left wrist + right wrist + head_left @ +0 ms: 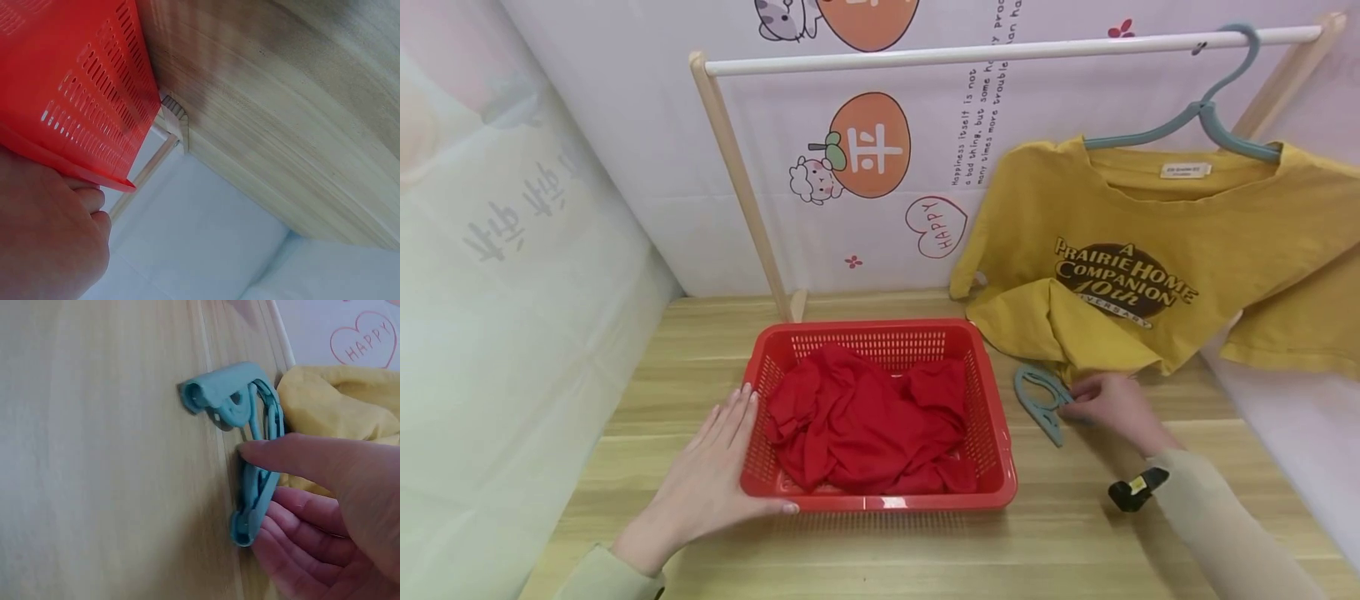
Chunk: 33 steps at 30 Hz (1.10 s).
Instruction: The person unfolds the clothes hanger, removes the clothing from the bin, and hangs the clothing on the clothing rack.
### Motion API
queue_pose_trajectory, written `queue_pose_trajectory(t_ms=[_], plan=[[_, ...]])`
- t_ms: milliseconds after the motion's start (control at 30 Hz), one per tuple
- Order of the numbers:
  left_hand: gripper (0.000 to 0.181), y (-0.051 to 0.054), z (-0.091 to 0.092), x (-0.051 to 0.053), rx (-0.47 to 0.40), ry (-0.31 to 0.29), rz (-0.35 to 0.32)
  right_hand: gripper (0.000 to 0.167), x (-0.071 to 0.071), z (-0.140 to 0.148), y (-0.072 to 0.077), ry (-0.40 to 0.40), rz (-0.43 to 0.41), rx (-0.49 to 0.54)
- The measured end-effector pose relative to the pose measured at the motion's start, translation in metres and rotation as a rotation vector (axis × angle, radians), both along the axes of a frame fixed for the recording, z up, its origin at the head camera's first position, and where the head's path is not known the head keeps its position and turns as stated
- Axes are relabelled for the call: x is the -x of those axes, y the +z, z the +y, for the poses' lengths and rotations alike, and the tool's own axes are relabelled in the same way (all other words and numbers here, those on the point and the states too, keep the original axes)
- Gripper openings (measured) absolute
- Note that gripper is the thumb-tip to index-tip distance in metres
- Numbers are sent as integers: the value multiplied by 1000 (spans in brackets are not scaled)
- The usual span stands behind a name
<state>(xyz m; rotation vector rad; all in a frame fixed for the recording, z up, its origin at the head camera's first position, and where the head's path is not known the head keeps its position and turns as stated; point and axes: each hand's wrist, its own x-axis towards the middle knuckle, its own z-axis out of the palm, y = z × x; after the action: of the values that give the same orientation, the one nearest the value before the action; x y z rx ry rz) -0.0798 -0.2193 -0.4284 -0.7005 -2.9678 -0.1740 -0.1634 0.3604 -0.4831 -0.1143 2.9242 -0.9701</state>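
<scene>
The folded hanger [273,428] is teal plastic with a glossy, hollow-ended arm, and it sits at the table's surface just right of the red basket [880,502], near the hem of a yellow shirt [1157,208]. Your right hand [1112,407] pinches it between thumb and fingers; whether it is lifted at all, you can't tell. Your left hand [707,475] lies with straight fingers along the basket's left rim, thumb on the near rim. Crumpled red cloth [872,417] fills the basket. Beneath is a wood-grain table [865,558]; behind stands a rack [925,58] against a white, cartoon-printed backdrop [887,279].
</scene>
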Motion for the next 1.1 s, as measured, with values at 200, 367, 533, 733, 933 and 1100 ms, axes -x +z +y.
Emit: queue_pose_trajectory(t_ms=[200, 367, 533, 733, 933, 1100], plan=[[140, -1, 0, 0, -3, 0, -4, 42, -1, -7, 1, 48, 16, -15], [141, -1, 1, 0, -2, 5, -12, 27, 0, -10, 2, 45, 38, -31], [141, -1, 1, 0, -2, 5, -7, 38, 2, -9, 3, 50, 62, -51], [141, -1, 1, 0, -5, 4, -5, 40, 4, -7, 5, 64, 55, -66], [141, -1, 0, 0, -7, 1, 3, 33, 4, -6, 16, 78, 106, -95], [141, 0, 0, 0, -6, 2, -6, 35, 6, -6, 34, 47, 177, -122]])
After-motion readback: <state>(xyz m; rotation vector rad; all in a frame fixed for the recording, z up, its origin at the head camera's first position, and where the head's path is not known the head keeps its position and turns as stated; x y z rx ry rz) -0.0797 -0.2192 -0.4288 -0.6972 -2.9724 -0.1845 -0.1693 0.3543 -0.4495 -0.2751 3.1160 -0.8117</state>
